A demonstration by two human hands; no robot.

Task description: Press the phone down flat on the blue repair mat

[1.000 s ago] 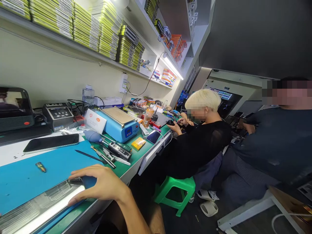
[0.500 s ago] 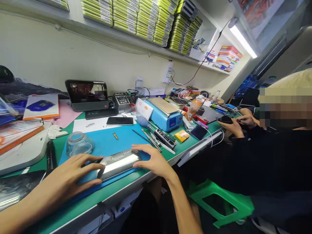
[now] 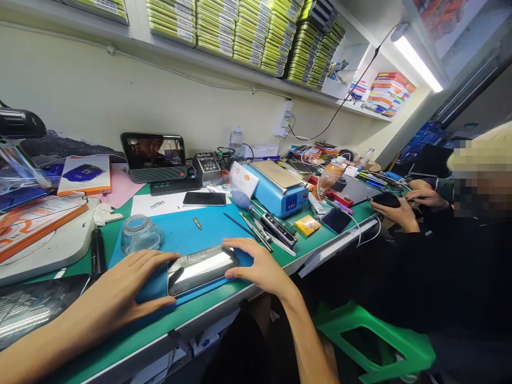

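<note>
Since half a second ago our view has shifted a little and both hands have closed in slightly on the phone (image 3: 202, 269), which lies face-up and glossy on the blue mat (image 3: 192, 234) at the near edge of the desk (image 3: 240, 290). Our left hand (image 3: 120, 290) rests flat with its fingers (image 3: 160, 260) spread, their tips touching the phone's left end; our right hand (image 3: 260, 264) cups the right end, fingers together against the corner. Neither hand is clamped on it: the phone looks steadied between the two, so we judge the step to be squaring or pressing it on the mat, and any next move would call for an even hold at both ends so it does not slide off the edge. Just behind sits an upturned glass jar (image 3: 140, 233), with tweezers and drivers (image 3: 260, 232) to the right, a second phone (image 3: 205, 199) and the blue heating plate (image 3: 278, 189) further back. Beyond, a co-worker's hands (image 3: 400, 210) hold another handset. Shelves of yellow-green boxes (image 3: 240, 32) run above, lit by a strip lamp (image 3: 418, 61).
</note>
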